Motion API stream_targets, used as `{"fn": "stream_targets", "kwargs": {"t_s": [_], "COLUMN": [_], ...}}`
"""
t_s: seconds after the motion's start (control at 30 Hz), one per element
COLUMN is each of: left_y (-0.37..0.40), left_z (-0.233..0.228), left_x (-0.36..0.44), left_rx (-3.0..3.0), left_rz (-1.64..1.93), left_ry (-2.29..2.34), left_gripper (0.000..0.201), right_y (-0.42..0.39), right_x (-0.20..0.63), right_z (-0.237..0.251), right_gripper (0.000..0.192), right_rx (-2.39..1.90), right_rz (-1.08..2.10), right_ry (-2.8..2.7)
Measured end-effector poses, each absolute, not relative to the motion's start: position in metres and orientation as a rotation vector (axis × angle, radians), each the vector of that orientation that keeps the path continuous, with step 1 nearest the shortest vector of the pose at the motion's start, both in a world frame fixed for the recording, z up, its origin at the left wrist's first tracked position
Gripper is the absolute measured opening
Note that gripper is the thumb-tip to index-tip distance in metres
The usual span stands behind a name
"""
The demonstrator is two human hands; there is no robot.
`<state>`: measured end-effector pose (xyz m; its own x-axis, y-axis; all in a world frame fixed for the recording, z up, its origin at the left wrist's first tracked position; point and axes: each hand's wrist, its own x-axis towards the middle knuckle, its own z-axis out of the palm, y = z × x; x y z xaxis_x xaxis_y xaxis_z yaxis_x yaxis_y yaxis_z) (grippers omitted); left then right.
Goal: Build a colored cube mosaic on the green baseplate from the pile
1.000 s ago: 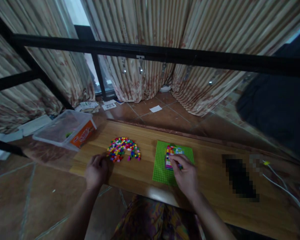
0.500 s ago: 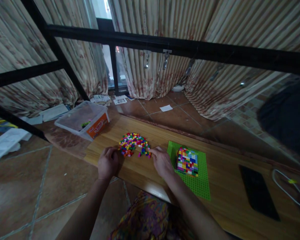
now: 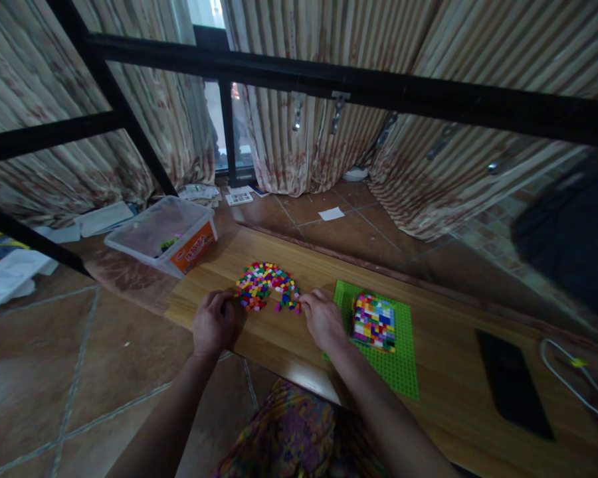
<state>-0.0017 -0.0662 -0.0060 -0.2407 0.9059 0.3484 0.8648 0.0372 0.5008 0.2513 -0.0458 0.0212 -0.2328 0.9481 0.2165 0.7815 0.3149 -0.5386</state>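
Observation:
Small loose toy bricks (image 3: 262,282) of many colours lie in an arch-shaped heap on the wooden bench top (image 3: 274,332). At the heap's left edge is my left hand (image 3: 214,324), its fingers closed; whatever they may hold is hidden. My right hand (image 3: 323,318) rests at the right edge, thumb and forefinger pinched together beside the bricks, too small a spot to name anything between them. To the right, a block of joined multicoloured bricks (image 3: 373,322) sits on a green baseplate (image 3: 403,365), partly behind my right wrist.
A clear plastic box (image 3: 144,242) with an orange label stands beyond the bench's left end. Further right on the bench lie a dark flat phone-like object (image 3: 513,382) and a white cable (image 3: 573,385). A black metal frame (image 3: 299,79) crosses ahead, before striped curtains (image 3: 303,146).
Both hands stay almost where they were, at the two sides of the brick heap. The view has tilted slightly; the heap and the joined block look the same.

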Motion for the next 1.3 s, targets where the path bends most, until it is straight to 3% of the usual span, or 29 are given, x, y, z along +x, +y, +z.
{"fn": "stream_targets", "kwargs": {"t_s": [0.27, 0.6, 1.0, 1.3], "left_y": [-0.065, -0.065, -0.065, -0.064], "left_z": [-0.002, 0.001, 0.005, 0.001], "left_x": [-0.002, 0.000, 0.001, -0.002], "left_rx": [1.903, 1.858, 1.938, 1.968], "left_rz": [0.941, 0.912, 0.920, 0.927], "left_ry": [2.235, 2.268, 2.259, 2.265], "left_gripper": [0.029, 0.030, 0.026, 0.026], "right_y": [-0.093, -0.099, -0.081, -0.075], "right_x": [0.295, 0.407, 0.410, 0.405], "right_z": [0.060, 0.042, 0.035, 0.035], "right_gripper": [0.020, 0.025, 0.029, 0.029], "right_rx": [-1.404, -1.751, -1.748, -1.742], "right_rz": [0.556, 0.366, 0.115, 0.109], "right_ry": [-1.634, -1.406, -1.700, -1.708]}}
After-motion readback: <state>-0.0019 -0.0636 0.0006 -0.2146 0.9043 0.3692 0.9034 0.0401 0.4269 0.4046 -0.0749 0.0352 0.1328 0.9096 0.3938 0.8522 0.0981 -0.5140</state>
